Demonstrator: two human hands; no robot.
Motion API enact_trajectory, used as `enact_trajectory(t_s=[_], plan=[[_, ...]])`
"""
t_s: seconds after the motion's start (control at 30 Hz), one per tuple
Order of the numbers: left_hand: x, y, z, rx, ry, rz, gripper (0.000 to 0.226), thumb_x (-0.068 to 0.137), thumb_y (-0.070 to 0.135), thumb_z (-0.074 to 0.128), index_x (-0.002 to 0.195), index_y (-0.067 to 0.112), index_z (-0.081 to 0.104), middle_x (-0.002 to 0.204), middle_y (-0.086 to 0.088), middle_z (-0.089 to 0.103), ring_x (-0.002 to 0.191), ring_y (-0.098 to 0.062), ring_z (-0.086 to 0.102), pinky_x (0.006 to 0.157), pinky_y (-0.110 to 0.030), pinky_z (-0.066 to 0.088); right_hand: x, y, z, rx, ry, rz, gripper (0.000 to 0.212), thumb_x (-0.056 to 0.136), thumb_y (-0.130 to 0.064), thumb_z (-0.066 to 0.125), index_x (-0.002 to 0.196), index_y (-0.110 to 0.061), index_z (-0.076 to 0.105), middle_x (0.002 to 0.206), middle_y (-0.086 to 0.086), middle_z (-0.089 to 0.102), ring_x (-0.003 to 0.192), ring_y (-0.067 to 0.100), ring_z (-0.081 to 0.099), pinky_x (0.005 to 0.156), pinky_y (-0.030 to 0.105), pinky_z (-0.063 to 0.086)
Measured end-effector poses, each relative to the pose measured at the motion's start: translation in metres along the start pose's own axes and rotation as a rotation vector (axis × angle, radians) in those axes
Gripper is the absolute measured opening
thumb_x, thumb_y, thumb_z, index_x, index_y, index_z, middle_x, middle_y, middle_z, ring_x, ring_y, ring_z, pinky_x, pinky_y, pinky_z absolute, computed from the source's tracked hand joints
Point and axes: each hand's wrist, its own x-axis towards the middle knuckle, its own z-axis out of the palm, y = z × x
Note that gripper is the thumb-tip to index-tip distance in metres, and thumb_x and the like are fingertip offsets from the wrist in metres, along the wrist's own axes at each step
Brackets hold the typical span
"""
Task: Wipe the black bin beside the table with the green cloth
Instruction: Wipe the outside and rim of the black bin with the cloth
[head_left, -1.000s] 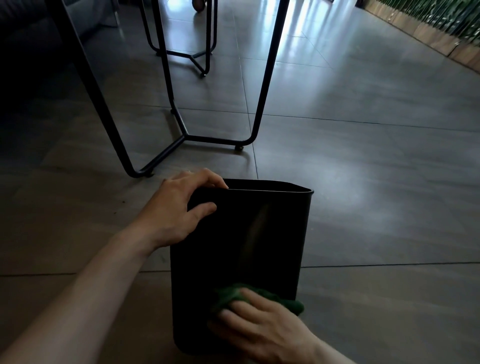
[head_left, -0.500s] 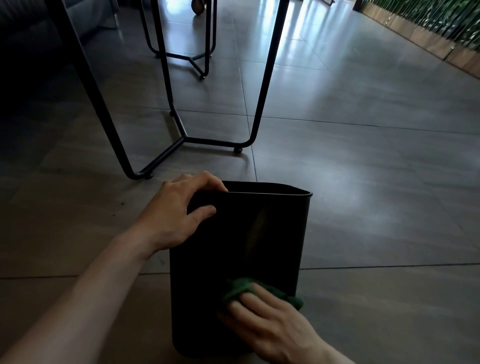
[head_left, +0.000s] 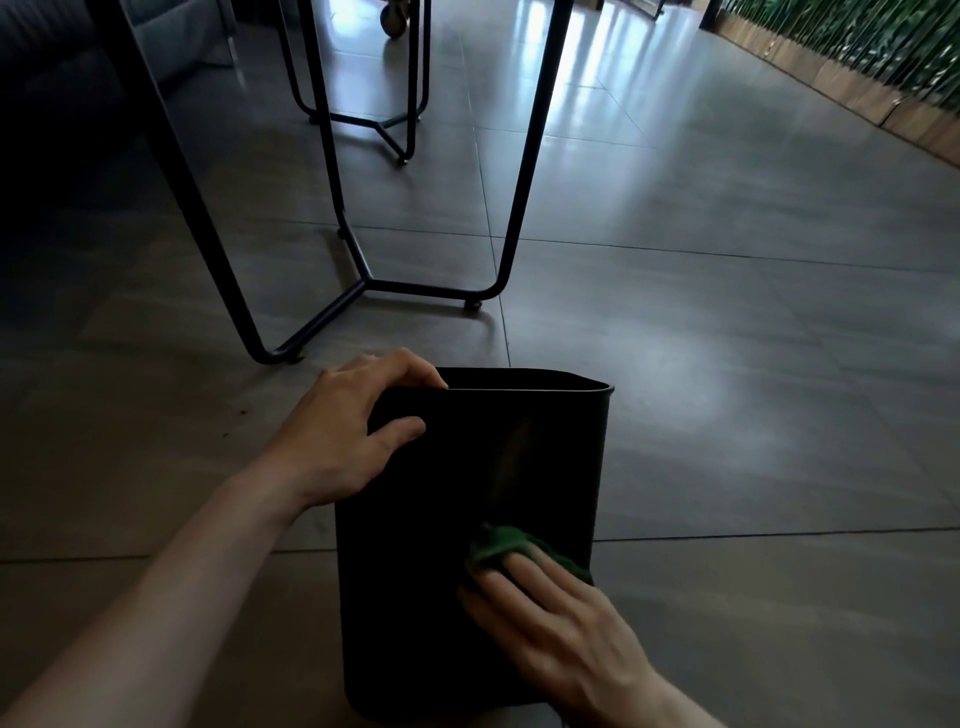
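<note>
Head cam view, looking down at both hands. Fingers of the right hand (head_left: 561, 629) are laid out flat and close together, pressing the green cloth (head_left: 506, 543) against the near wall of the black bin (head_left: 467, 467). So not a fist grip, more a flat palm pinning it there; the cloth pokes out bunched above the fingertips and a bit to the right, low on the wall near the bin's right edge.

Left hand (head_left: 343, 436) is clamped on the bin's top left corner: fingers curled over the rim and down inside, thumb pressed flat on the outside of the near wall. Bare forearm runs back to the lower left corner of the frame.

Bin itself is rectangular, open on top, plain black, standing on the grey tiled floor (head_left: 727, 364). Can't tell if it's dead upright or leaning slightly, the wide lens warps everything.

Just beyond it, up and to the left, is the black metal table frame (head_left: 363, 283), thin tube legs joined by a Y-shaped base on small feet. A second, similar frame (head_left: 410, 78) stands further back. Far right edge has a wooden planter strip (head_left: 852, 98) with greenery (head_left: 852, 41).
</note>
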Motion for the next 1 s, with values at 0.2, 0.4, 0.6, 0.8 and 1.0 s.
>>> enact_trajectory(t_s=[0.2,0.4,0.6,0.8,1.0], plan=[[-0.001,0.001,-0.001,-0.021,-0.011,-0.006,0.038,0.085,0.019,0.073,0.111,0.044,0.062,0.110,0.018,0.067,0.109,-0.001,0.062,0.094,-0.034,0.052,0.056,0.052,-0.020,-0.076,0.175,0.397,0.044,0.087,-0.012,0.077,0.130,-0.007,0.070,0.124,0.020,0.067,0.119,0.041,0.058,0.093,0.049,0.056],[-0.003,0.004,-0.003,-0.016,-0.007,-0.007,0.039,0.084,0.018,0.073,0.110,0.046,0.061,0.111,0.017,0.068,0.111,-0.005,0.062,0.096,-0.041,0.053,0.033,0.009,-0.001,-0.062,0.099,0.233,0.032,0.095,-0.013,0.064,0.125,-0.007,0.073,0.110,0.015,0.071,0.112,0.036,0.055,0.089,0.047,0.058],[-0.003,0.006,-0.003,-0.023,-0.014,-0.017,0.039,0.085,0.017,0.073,0.110,0.044,0.062,0.109,0.018,0.067,0.109,-0.004,0.062,0.096,-0.040,0.053,0.037,0.030,-0.019,-0.022,0.081,0.333,0.035,0.089,-0.011,0.071,0.122,-0.004,0.073,0.108,0.018,0.069,0.102,0.041,0.063,0.076,0.048,0.059],[-0.004,0.011,-0.006,-0.028,-0.005,-0.032,0.038,0.085,0.014,0.074,0.110,0.040,0.063,0.107,0.019,0.068,0.109,-0.005,0.063,0.097,-0.044,0.052,0.063,0.032,-0.019,0.004,0.142,0.450,0.039,0.085,-0.009,0.078,0.122,-0.001,0.071,0.107,0.020,0.068,0.099,0.042,0.063,0.076,0.049,0.057],[-0.003,0.012,-0.006,-0.026,-0.014,-0.043,0.036,0.086,0.015,0.074,0.109,0.040,0.063,0.109,0.016,0.069,0.110,-0.007,0.063,0.098,-0.044,0.052,-0.004,0.016,-0.026,0.152,-0.065,0.441,0.042,0.072,-0.007,0.088,0.112,-0.007,0.075,0.099,0.011,0.065,0.086,0.033,0.064,0.066,0.044,0.058]])
